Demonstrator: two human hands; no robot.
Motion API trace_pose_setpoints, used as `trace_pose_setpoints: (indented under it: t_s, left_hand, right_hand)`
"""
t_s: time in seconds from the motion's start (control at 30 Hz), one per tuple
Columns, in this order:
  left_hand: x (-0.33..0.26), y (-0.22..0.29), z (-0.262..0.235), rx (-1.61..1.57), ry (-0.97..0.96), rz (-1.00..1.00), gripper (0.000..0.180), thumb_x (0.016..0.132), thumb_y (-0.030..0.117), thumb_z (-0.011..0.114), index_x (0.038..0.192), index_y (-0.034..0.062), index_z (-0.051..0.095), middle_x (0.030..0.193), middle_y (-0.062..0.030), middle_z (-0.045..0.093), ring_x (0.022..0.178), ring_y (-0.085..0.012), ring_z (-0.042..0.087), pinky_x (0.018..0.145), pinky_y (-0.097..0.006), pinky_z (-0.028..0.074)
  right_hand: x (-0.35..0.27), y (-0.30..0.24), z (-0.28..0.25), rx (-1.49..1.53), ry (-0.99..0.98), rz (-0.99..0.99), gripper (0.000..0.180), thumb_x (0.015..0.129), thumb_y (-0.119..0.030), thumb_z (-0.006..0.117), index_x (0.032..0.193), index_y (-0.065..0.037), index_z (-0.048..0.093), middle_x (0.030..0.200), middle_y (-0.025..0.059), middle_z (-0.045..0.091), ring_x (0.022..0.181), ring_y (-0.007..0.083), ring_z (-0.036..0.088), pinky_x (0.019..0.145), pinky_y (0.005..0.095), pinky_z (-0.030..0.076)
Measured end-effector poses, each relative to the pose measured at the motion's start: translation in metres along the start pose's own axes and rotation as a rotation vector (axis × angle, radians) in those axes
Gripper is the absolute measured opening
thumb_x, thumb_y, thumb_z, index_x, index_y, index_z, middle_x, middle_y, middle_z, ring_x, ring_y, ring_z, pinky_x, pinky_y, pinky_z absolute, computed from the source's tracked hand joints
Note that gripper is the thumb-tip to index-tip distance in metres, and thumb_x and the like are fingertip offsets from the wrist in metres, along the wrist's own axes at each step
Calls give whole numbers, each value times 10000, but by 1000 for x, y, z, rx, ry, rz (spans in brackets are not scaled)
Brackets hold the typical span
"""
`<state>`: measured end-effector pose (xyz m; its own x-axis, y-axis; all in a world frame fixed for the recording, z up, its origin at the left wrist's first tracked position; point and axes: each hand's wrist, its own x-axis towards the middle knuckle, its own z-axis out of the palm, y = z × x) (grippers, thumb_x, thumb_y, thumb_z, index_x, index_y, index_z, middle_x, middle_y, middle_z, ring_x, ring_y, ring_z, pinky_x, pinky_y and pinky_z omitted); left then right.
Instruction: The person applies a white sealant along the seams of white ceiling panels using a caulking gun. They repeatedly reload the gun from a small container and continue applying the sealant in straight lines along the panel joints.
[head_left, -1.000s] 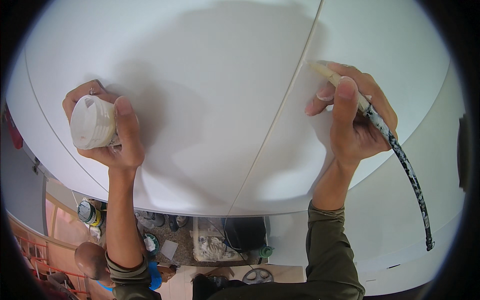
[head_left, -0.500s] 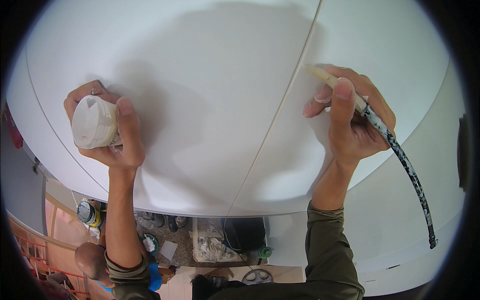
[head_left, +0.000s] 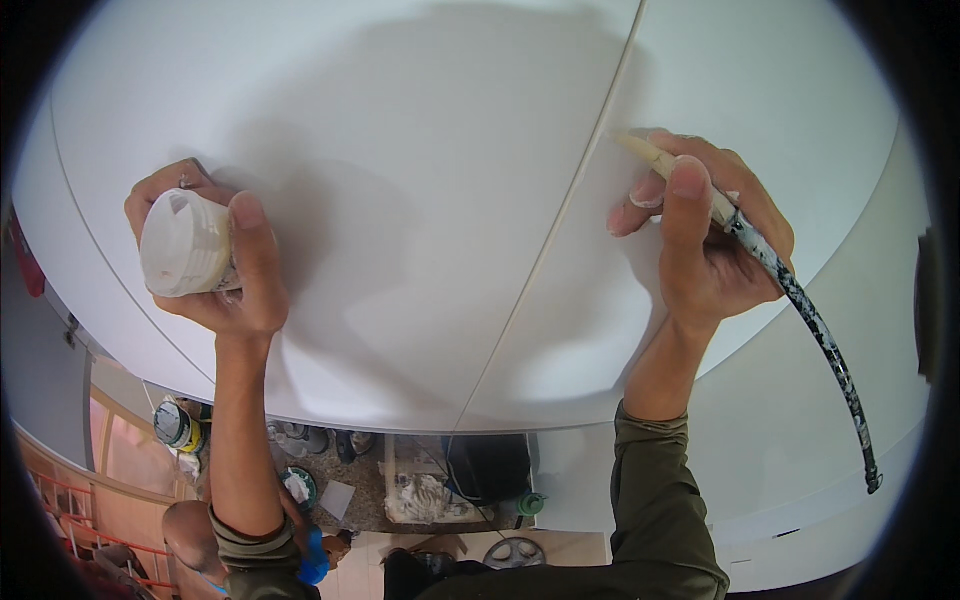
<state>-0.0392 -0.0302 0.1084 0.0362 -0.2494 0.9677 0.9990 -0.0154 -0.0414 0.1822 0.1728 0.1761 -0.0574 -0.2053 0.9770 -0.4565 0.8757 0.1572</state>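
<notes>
The right hand (head_left: pixel 715 240) pinches a long paint-speckled brush (head_left: pixel 790 290) between thumb and fingers, its pale tip touching the thin seam (head_left: pixel 560 215) between two white ceiling panels (head_left: pixel 420 150). The left hand (head_left: pixel 215 260), raised well apart, wraps its fingers and thumb around a small white container (head_left: pixel 183 245), possibly a tub of filler. Far below, cans and clutter lie on the floor (head_left: pixel 360 500).
</notes>
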Motion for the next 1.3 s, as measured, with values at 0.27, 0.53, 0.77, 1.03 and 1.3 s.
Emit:
trace_pose_setpoints:
  t_s: [0.27, 0.53, 0.77, 1.03, 1.3]
  left_hand:
    - [-3, -1, -4, 8, -14, 14, 159, 831, 113, 702, 764, 10, 601, 932, -96, 549, 705, -145, 529, 608, -269, 412]
    - [-3, 2, -4, -6, 3, -51, 161, 826, 135, 711, 762, 27, 611, 936, -88, 562, 714, -131, 546, 625, -272, 433]
    - [-4, -1, -7, 40, -20, 9, 164, 826, 152, 710, 769, 30, 616, 939, -96, 577, 725, -137, 569, 638, -271, 450]
    - [-5, 0, -7, 28, -17, -23, 146, 817, 173, 714, 800, 66, 617, 898, -55, 593, 697, -109, 576, 603, -253, 449]
    - [-4, 3, -7, 34, -6, -34, 151, 824, 187, 719, 828, 72, 622, 893, -50, 604, 705, -111, 585, 619, -258, 465]
  right_hand:
    - [-5, -3, 0, -17, 24, 7, 86, 831, -35, 726, 865, 43, 712, 601, 77, 656, 466, 118, 625, 422, 169, 429]
    - [-8, -3, -5, -141, -19, 6, 84, 795, -57, 756, 817, 13, 715, 585, 40, 636, 421, 72, 507, 398, 170, 343]
    - [-9, -2, -1, -138, 13, -49, 75, 772, -62, 759, 758, -14, 703, 573, 24, 623, 416, 75, 469, 396, 179, 320]
    - [-6, -11, -8, -205, -149, -58, 200, 896, -105, 674, 788, 61, 645, 544, 107, 618, 397, 158, 596, 429, 227, 482]
    - [-11, -5, -4, -150, -11, -63, 56, 743, -43, 757, 748, -17, 707, 572, 28, 630, 412, 84, 495, 391, 179, 352]
